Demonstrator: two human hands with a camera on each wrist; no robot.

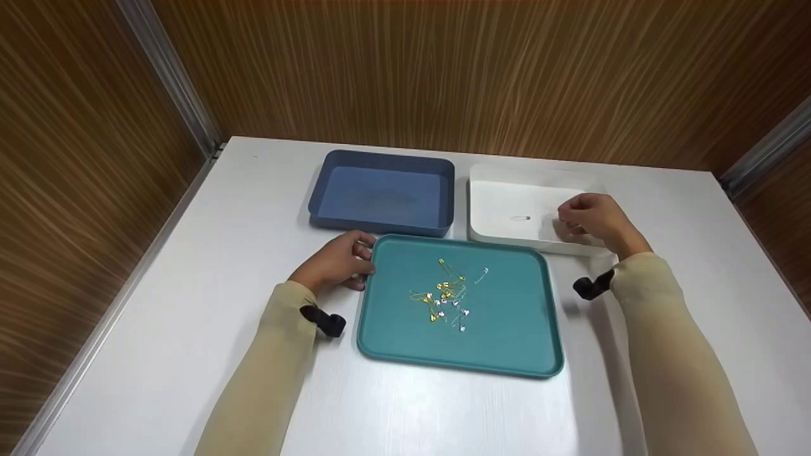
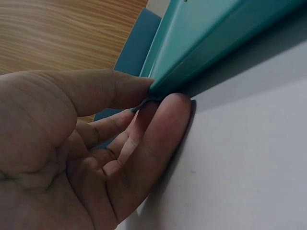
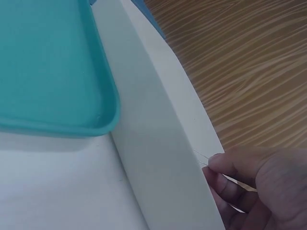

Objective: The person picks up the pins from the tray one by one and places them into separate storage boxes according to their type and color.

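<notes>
1. Nearest the counter's front edge lies the teal tray (image 1: 507, 329), flat and about midway across. A small tangle of safety pins (image 1: 447, 297), yellow and silvery, sits near its middle, some linked or overlapping; how many there are cannot be told.

2. The left hand (image 1: 336, 261) steadies that tray at its far left corner. In the left wrist view the thumb (image 2: 115, 88) presses against the rim while a fingertip (image 2: 165, 120) lies on the counter under the edge, so the hand pinches the tray's lip lightly.

3. Further back, towards the right edge of the counter, stands the white bin (image 1: 500, 209), touching or just beside the tray's far rim. One silvery pin (image 1: 520, 218) lies alone on its floor.

4. The right hand (image 1: 592, 218) hovers over the bin's right side, fingers curled together; the right wrist view shows a thin silvery pin (image 3: 235, 181) pinched at the fingertips over the bin's wall.

5. As a judgement, the step in hand is sorting: a silvery pin being dropped into the white bin. The next move calls for parting the fingertips over the bin, then a fine pinch to free another pin from the tangle.

6. Furthest back on the left stands the blue bin (image 1: 329, 183), with nothing visible inside.
</notes>
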